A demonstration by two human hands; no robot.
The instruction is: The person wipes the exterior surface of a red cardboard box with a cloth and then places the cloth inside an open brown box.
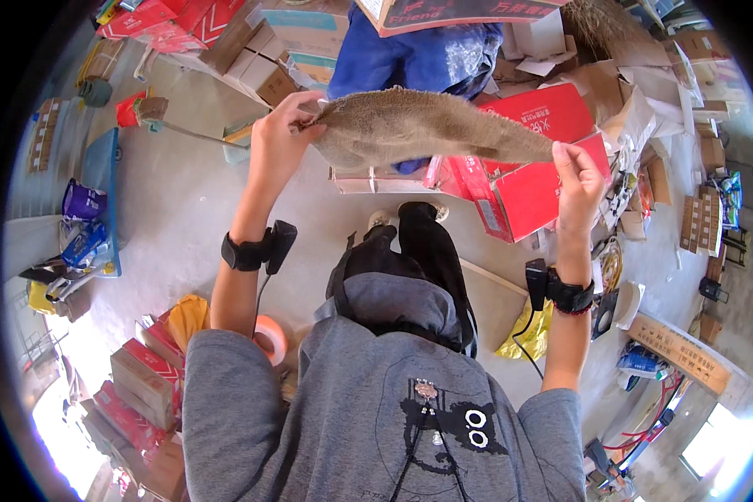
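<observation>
A brown, fuzzy cloth (pixel 418 125) is stretched out in the air between my two hands, sagging a little along its length. My left hand (pixel 283 138) pinches its left end, with the fingers curled round the edge. At the other end, my right hand (pixel 579 177) grips a narrow corner between thumb and fingers. Just beyond the cloth lies a blue fabric or plastic bundle (pixel 360 60). Red cartons (pixel 535 197) sit behind and below the cloth on the right, partly covered by it.
A blue board (pixel 113 192) stands at the left beside a purple bucket (pixel 84 201). An orange tape roll (pixel 270 339) is by my left elbow. Stacked red boxes (pixel 146 381) are at lower left. A yellow bag (pixel 525 330) lies on the floor near my right forearm.
</observation>
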